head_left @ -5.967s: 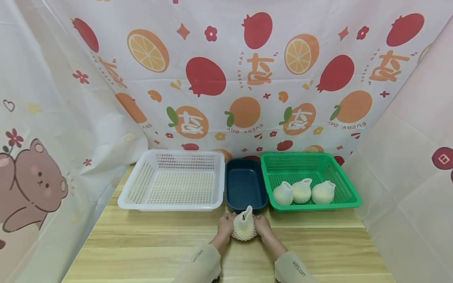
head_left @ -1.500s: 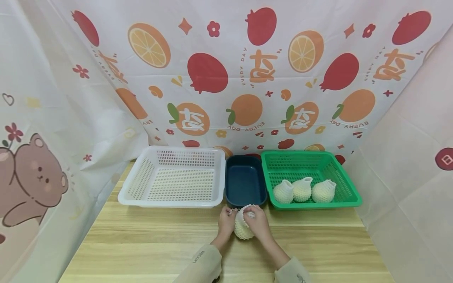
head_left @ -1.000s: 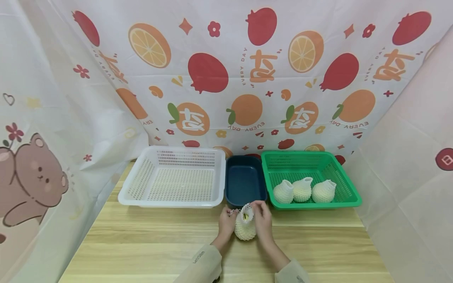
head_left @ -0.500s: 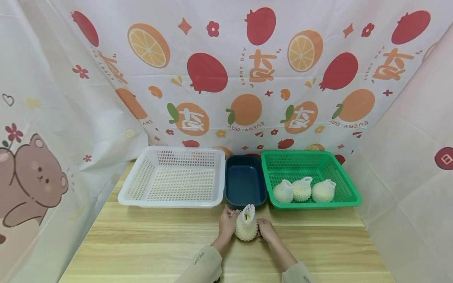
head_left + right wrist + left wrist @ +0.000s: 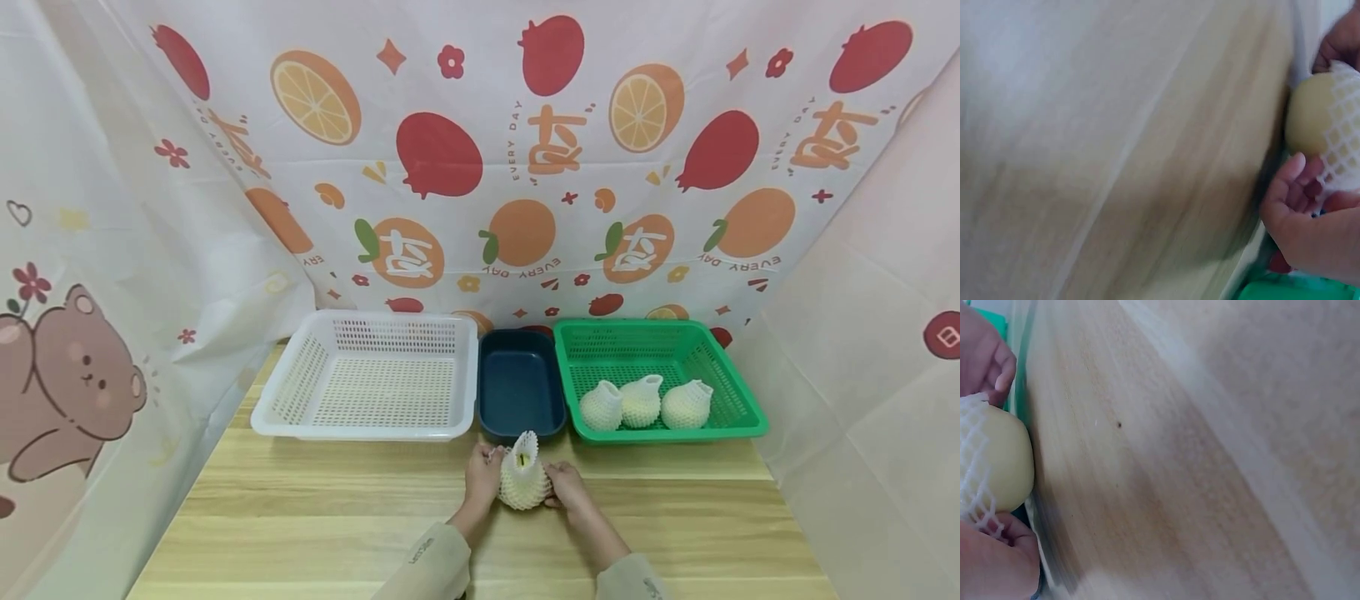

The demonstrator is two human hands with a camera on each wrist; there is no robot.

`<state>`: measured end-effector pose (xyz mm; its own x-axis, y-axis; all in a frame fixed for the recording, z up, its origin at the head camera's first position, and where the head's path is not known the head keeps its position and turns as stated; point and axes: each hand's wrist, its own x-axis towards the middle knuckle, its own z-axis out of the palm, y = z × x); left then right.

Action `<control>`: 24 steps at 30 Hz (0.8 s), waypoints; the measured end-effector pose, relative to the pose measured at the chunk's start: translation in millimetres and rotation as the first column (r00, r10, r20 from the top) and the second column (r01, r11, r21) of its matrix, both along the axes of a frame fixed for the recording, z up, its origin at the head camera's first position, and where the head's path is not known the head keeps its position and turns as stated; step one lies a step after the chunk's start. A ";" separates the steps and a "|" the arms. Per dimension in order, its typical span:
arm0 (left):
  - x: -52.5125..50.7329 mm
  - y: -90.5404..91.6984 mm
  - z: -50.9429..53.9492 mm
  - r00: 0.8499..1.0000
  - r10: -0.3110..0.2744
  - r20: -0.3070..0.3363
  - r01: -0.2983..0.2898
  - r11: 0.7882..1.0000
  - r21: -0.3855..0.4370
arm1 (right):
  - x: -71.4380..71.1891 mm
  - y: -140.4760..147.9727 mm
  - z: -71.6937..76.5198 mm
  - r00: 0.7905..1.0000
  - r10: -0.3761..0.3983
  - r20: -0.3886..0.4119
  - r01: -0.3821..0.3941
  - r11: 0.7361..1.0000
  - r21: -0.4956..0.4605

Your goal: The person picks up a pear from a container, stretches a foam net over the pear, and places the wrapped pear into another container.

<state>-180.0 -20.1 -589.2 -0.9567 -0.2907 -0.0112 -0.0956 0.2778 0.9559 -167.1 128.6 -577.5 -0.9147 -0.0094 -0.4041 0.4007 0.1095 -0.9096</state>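
Note:
A pale yellow pear (image 5: 1013,456) stands upright on the table in front of the blue tub, wrapped in a white foam net (image 5: 523,487). Its dark stem shows in the net's open, pointed top. My left hand (image 5: 482,475) pinches the net on the left side. On the right side my right hand (image 5: 570,486) has its fingers curled at the net's lower edge, pinching it. In the right wrist view the bare lower part of the pear (image 5: 1308,119) bulges out below the mesh, and the mesh (image 5: 1344,131) is stretched between both hands.
A white basket (image 5: 363,432) with nothing in it stands at the back left. Next to it is a dark blue tub (image 5: 521,392). The green basket (image 5: 667,434) at the right holds three net-wrapped fruits (image 5: 640,402). A printed curtain (image 5: 480,167) hangs behind.
My right hand worked at the net's top opening, then let go of it and moved down to the right side. The left hand has stayed at the left side of the net.

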 end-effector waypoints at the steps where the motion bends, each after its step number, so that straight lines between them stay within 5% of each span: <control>1: -0.3 0.1 -0.9 1.000 -0.003 -0.004 0.003 1.000 0.003 | 0.2 -1.7 -1.0 1.000 -0.008 -0.029 0.009 0.999 0.034; 7: -0.9 -0.9 -7.5 1.000 -0.022 -0.014 0.022 1.000 -0.013 | 0.8 -7.3 -6.3 0.991 -0.020 -0.130 0.044 0.982 0.182; 10: -0.1 -2.2 -10.4 1.000 -0.028 -0.014 0.028 0.998 -0.055 | 0.7 -6.1 -7.7 0.980 0.028 -0.197 0.035 0.950 0.311; 17: 1.6 -5.5 -11.3 0.999 -0.049 -0.009 0.046 0.976 -0.213 | -0.7 -2.1 -14.8 0.938 0.180 -0.297 0.049 0.776 0.629; 24: 2.6 -9.6 -10.7 0.993 -0.112 -0.028 0.093 0.921 -0.378 | -0.1 -0.8 -17.6 0.919 0.244 -0.309 0.065 0.680 0.731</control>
<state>-177.4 -29.7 -599.8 -0.9782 -0.1644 0.1267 -0.0033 0.6230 0.7822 -167.2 127.8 -595.1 -0.9983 0.0495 0.0301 0.0218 0.8016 -0.5975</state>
